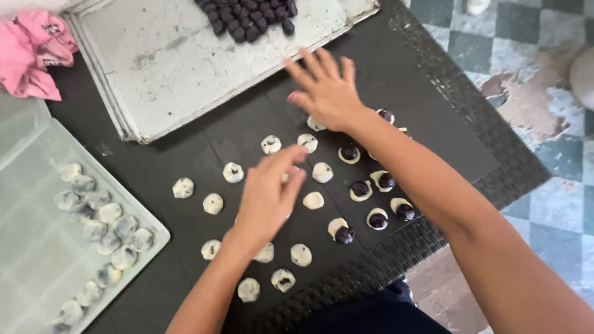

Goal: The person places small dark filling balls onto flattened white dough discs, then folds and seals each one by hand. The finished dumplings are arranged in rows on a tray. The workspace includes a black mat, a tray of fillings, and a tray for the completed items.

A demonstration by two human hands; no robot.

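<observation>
Several small white dough pieces (213, 203) lie on a black woven table (445, 93). Some are closed balls and some are flat discs topped with a dark filling ball (377, 219). My left hand (269, 195) hovers over the middle of them with fingers together and pointing right; nothing shows in it. My right hand (325, 89) reaches farther back with fingers spread, its palm over a dough piece (315, 124) at the group's far edge.
A white metal tray (173, 62) at the back holds a cluster of dark filling balls (250, 18). A pale plastic tray (37, 260) on the left carries several filled dough balls. A pink cloth (31, 52) lies at the top left. Checkered floor tiles (544, 55) show on the right.
</observation>
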